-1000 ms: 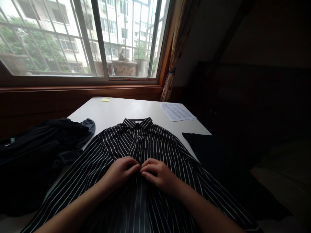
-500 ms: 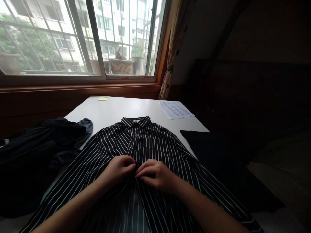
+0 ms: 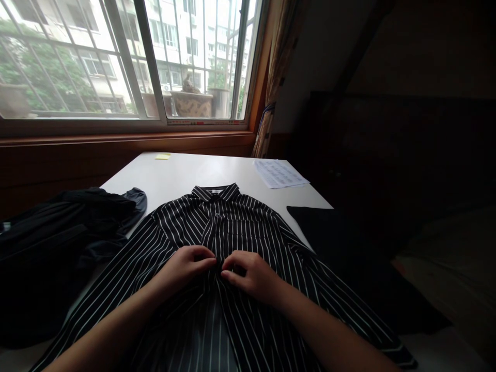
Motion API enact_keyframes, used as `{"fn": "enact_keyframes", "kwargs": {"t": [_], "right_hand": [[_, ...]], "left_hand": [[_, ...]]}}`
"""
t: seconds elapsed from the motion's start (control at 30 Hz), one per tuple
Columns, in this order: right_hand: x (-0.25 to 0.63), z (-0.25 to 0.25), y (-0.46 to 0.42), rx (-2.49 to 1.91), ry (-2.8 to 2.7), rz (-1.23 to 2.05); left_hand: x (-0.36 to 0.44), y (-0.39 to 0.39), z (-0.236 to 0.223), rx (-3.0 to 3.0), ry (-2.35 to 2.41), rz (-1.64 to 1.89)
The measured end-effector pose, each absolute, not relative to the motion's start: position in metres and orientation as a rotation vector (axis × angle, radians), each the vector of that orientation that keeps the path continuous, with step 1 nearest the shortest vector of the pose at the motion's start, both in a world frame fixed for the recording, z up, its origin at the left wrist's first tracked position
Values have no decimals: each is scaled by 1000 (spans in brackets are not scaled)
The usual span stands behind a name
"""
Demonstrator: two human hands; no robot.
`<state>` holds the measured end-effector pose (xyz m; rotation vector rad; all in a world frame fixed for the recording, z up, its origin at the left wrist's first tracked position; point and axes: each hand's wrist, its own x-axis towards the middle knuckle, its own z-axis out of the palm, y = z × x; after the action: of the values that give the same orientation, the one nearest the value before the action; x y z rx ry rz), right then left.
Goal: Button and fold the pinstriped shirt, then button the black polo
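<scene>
A black shirt with white stripes (image 3: 248, 232) lies face up, its collar (image 3: 216, 192) toward the window. A button (image 3: 217, 214) shows below the collar, and the front hangs apart lower down. At the middle of the front edge, my left hand (image 3: 191, 262) pinches the cloth between thumb and fingers. Just beside it, my right hand (image 3: 248, 271) is curled, its thumb and fingertips drawn close together on the other side of the same edge. Whatever small part lies between the fingertips is hidden.
The shirt rests on a white table (image 3: 186, 168). Dark clothes (image 3: 70, 227) are heaped at the left, and a dark cloth (image 3: 349, 253) lies at the right. Printed sheets (image 3: 281, 174) and a yellow note (image 3: 163, 156) lie toward the far edge, below a barred window (image 3: 194, 62).
My right hand has shifted slightly right, widening the gap to my left hand, and its fingers are more curled. My left hand stays nearly in place on the shirt.
</scene>
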<state>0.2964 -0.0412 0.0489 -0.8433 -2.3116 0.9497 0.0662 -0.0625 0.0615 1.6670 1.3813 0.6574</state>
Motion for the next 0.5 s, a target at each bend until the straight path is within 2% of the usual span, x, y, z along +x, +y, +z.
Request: {"fn": "enact_keyframes", "kwargs": {"t": [0.1, 0.33, 0.5], "right_hand": [[291, 50, -46, -968, -2313, 927], [270, 42, -61, -1195, -2367, 581], [271, 40, -57, -1187, -2301, 634]], "left_hand": [[67, -63, 63, 1641, 1379, 673], [70, -64, 61, 1586, 1344, 733], [71, -63, 57, 1642, 1353, 766]]}}
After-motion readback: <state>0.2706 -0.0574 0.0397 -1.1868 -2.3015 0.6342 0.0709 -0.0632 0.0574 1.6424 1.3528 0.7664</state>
